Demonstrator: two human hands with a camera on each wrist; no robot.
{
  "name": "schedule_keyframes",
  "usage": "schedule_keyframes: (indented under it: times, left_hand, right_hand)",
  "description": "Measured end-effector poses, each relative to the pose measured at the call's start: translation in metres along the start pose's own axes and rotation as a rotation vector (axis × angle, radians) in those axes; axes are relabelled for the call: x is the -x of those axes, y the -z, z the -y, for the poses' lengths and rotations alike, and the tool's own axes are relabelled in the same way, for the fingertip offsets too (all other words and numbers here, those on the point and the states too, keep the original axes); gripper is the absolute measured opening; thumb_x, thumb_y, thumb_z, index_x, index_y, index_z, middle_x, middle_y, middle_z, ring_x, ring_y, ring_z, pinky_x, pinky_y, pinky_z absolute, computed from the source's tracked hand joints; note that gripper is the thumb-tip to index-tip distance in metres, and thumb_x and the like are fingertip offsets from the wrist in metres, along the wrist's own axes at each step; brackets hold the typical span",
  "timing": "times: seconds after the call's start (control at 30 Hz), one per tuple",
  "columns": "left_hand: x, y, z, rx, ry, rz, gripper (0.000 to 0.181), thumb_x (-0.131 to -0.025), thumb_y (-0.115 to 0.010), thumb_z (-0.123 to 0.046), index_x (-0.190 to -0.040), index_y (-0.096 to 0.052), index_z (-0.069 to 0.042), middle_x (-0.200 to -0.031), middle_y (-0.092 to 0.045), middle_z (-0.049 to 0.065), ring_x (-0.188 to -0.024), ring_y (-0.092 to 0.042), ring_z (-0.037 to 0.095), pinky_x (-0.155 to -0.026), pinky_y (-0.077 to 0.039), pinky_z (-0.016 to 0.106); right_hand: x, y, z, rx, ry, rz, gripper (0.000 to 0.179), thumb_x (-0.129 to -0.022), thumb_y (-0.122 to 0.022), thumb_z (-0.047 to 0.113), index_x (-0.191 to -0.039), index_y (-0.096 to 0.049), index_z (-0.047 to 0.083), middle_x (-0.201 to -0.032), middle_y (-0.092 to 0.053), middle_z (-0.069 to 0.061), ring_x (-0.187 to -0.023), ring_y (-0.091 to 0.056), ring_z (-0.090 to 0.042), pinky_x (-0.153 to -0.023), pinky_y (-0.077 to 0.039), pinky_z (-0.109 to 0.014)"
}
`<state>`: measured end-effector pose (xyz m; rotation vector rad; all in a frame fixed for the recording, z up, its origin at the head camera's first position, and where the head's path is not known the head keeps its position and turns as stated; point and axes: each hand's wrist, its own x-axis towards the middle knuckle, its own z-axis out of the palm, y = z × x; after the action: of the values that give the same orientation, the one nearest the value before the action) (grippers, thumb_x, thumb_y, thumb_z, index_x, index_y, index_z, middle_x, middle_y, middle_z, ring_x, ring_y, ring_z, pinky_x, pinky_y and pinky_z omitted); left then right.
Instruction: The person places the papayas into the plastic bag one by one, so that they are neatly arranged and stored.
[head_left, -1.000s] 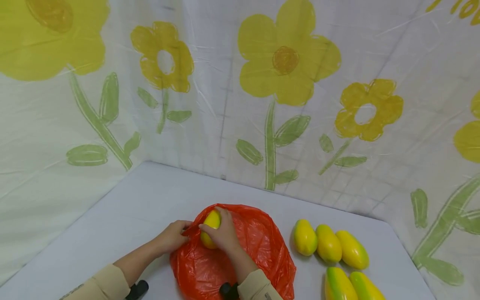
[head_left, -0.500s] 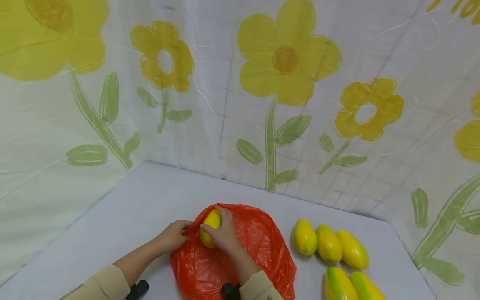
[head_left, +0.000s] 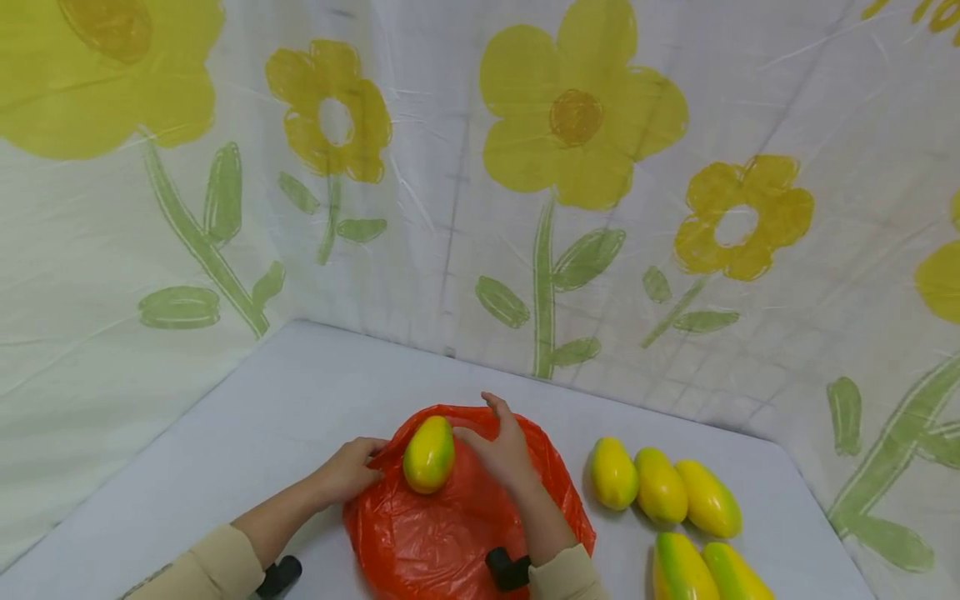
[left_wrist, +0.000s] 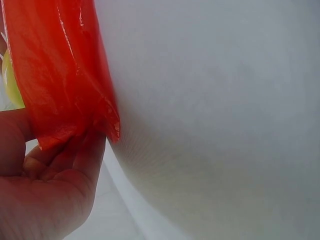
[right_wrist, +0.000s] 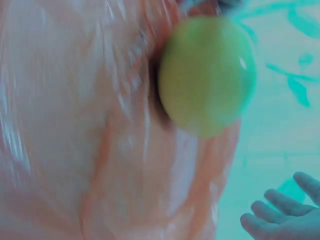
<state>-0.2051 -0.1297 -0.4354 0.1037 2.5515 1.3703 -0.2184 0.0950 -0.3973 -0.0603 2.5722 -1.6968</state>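
Note:
A red plastic bag point(head_left: 450, 533) lies spread on the table with its mouth open upward. Inside its far left part rests a yellow-green mango point(head_left: 429, 455), which also shows in the right wrist view as a rounded fruit point(right_wrist: 207, 75) on the plastic. My left hand point(head_left: 348, 473) pinches the bag's left rim; the left wrist view shows thumb and fingers gripping the red film point(left_wrist: 65, 75). Just right of the mango, over the bag, my right hand point(head_left: 504, 446) is spread with nothing in it, apart from the fruit.
Right of the bag, three mangoes point(head_left: 660, 487) stand in a row on the white table point(head_left: 315, 383). Two more mangoes point(head_left: 686, 571) lie nearer the front edge. Behind the table hangs a white curtain point(head_left: 442, 208) printed with yellow flowers.
My right hand has let go of the mango and moved right, its fingers opening. The mango stays in the bag. My left hand keeps its hold on the rim.

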Motion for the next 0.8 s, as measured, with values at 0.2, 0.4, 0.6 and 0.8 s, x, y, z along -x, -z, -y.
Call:
schedule_keyframes:
  times: [0.2, 0.4, 0.6, 0.8]
  left_hand:
    - [0.0, 0.0, 0.0, -0.008, 0.003, -0.005, 0.041, -0.082, -0.056, 0.004, -0.123, -0.057, 0.002, -0.113, -0.063, 0.013, -0.082, -0.062, 0.015, -0.071, -0.058, 0.035]
    - [0.0, 0.0, 0.001, 0.001, 0.001, -0.006, 0.041, -0.082, -0.056, 0.004, -0.123, -0.056, 0.002, -0.112, -0.063, 0.013, -0.078, -0.062, 0.014, -0.068, -0.058, 0.033]
    - [0.0, -0.001, 0.0, 0.001, -0.01, -0.007, 0.041, -0.082, -0.055, 0.005, -0.123, -0.056, 0.003, -0.111, -0.064, 0.014, -0.077, -0.062, 0.014, -0.067, -0.058, 0.033]
    - [0.001, 0.0, -0.001, -0.011, -0.022, -0.013, 0.041, -0.082, -0.055, 0.005, -0.123, -0.056, 0.004, -0.112, -0.063, 0.016, -0.08, -0.062, 0.015, -0.068, -0.058, 0.034]
  right_hand:
    - [-0.002, 0.026, -0.004, -0.019, 0.041, -0.049, 0.072, -0.081, -0.069, 0.036, -0.142, -0.035, 0.017, -0.148, -0.032, -0.015, -0.136, -0.028, -0.039, -0.104, -0.034, -0.06]
    - [-0.003, 0.049, -0.011, -0.032, 0.063, -0.102, 0.074, -0.082, -0.069, 0.025, -0.143, -0.029, 0.013, -0.15, -0.03, -0.015, -0.139, -0.023, -0.036, -0.113, -0.023, -0.056]
    - [-0.001, 0.071, -0.019, -0.039, 0.015, -0.166, 0.076, -0.08, -0.071, 0.025, -0.143, -0.03, 0.013, -0.15, -0.03, -0.014, -0.14, -0.024, -0.035, -0.114, -0.023, -0.053]
    - [0.008, 0.09, -0.022, -0.063, -0.043, -0.176, 0.079, -0.081, -0.07, 0.028, -0.145, -0.026, 0.015, -0.152, -0.025, -0.015, -0.141, -0.02, -0.035, -0.114, -0.02, -0.053]
